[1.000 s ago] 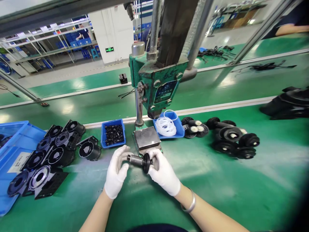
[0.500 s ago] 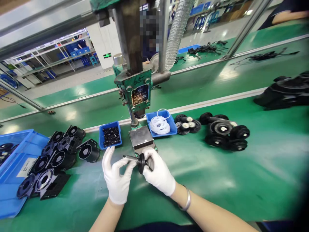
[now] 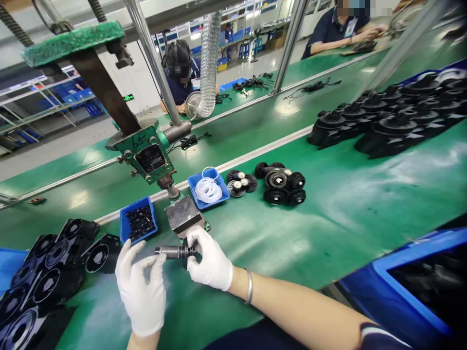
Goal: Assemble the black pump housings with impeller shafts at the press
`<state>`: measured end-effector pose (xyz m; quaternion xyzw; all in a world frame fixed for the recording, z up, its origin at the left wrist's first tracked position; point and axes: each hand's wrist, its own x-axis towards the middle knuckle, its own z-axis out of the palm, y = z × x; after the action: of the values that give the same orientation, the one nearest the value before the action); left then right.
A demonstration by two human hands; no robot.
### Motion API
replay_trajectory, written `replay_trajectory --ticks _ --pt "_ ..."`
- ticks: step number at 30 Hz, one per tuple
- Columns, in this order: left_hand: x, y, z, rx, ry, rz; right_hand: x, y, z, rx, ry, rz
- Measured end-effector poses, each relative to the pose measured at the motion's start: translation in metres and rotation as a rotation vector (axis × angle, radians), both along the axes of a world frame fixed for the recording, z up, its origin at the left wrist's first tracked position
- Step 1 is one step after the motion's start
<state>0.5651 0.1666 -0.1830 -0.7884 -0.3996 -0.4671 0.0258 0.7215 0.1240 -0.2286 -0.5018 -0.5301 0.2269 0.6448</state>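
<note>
In white gloves, both my hands are at a metal shaft with a black round end piece, lying nearly level just in front of the press base. My right hand grips the black end between thumb and fingers. At the shaft's free left end, the thumb and forefinger of my left hand pinch close together, while its other fingers stretch upward. Behind my right hand is the flat metal block of a green press. The gloved fingers hide part of the black end.
Blue bins hold small black parts and white rings. Black housings stand at left, wheel-like parts at right. Rows of black assemblies stand further right, above a blue crate. Two people sit across the bench.
The view has swung right, bringing the black assemblies and the blue crate into sight. My left fingers have slipped toward the shaft's free end. My right hand keeps its grip.
</note>
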Motion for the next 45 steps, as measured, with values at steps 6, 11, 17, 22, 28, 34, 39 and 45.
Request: replay_trajectory --ticks 6,11,17,22,28,34,39,45 --pt "-0.072 -0.007 0.017 -0.507 0.146 -0.079 0.001 0.009 -0.009 -0.055 0.244 0.014" --pt "-0.129 0.017 0.026 -0.266 0.378 0.187 0.005 0.009 -0.005 -0.106 0.31 0.067" --pt "-0.158 0.061 0.018 -0.077 0.632 0.478 0.01 0.012 -0.011 -0.197 0.344 0.132" --pt "-0.141 0.094 -0.01 -0.235 0.831 0.403 0.008 0.012 -0.017 -0.234 0.447 0.251" --pt "-0.12 0.075 0.008 -0.303 0.931 0.367 0.009 0.014 -0.015 -0.252 0.473 0.282" --pt "-0.117 0.052 0.03 -0.275 1.085 0.145 0.006 0.014 -0.009 -0.15 0.394 0.261" --pt "-0.111 0.068 0.022 -0.407 1.109 -0.206 0.007 0.01 -0.002 -0.086 0.404 0.296" --pt "-0.097 0.058 0.021 -0.467 1.094 -0.253 0.011 0.005 0.009 -0.073 0.528 0.324"
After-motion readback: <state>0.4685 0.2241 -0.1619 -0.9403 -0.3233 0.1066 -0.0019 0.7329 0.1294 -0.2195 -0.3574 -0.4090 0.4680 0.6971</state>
